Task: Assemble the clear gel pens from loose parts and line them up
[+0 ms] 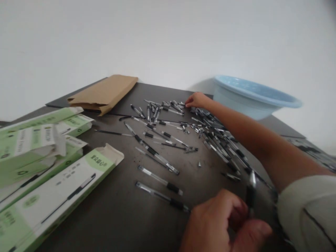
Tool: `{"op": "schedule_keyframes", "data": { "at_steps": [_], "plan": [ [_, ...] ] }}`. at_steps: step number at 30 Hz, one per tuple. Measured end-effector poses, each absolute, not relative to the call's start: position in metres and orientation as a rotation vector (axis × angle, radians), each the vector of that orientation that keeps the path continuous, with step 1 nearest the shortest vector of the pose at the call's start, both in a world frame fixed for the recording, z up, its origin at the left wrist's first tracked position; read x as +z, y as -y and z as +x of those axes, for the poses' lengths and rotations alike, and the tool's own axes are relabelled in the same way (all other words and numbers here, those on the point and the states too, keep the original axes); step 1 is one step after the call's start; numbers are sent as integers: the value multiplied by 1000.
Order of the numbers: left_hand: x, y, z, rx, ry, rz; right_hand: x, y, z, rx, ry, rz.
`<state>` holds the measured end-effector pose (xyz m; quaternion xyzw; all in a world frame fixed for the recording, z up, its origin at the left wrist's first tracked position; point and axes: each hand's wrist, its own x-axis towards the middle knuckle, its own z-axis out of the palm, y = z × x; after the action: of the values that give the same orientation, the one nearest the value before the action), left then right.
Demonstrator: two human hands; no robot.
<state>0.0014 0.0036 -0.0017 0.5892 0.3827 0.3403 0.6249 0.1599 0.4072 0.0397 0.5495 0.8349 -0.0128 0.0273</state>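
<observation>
Near the front edge of my view, my left hand (214,220) is closed on a pen (251,190) with a dark grip, its pale tip pointing up. Motion blurs the pen, and my fingers cover its lower end. My right hand (196,100) reaches far across the table to the back of the pen parts, with fingertips pinched together at the pile. What they hold, if anything, is too small to make out. Between the hands spreads a heap of clear pen barrels (216,147) with black grips. Small silver pen tips (186,128) lie beside it.
Green-and-white pen boxes (76,189) are stacked on the left, some with open flaps. A brown paper bag (107,91) lies at the back left. At the back right stands a light blue basin (236,96) against the wall. Several loose pens (160,180) lie mid-table.
</observation>
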Motion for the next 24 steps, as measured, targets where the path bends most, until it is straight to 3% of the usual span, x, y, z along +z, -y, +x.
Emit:
{"op": "schedule_keyframes", "data": {
  "at_steps": [11,24],
  "plan": [
    [24,-6,-6,781,-890,1322,43,-396,156,-57,-2667,1861],
    [4,-4,-2,793,-932,1355,42,-391,172,-168,-2702,1682]
  ]
}}
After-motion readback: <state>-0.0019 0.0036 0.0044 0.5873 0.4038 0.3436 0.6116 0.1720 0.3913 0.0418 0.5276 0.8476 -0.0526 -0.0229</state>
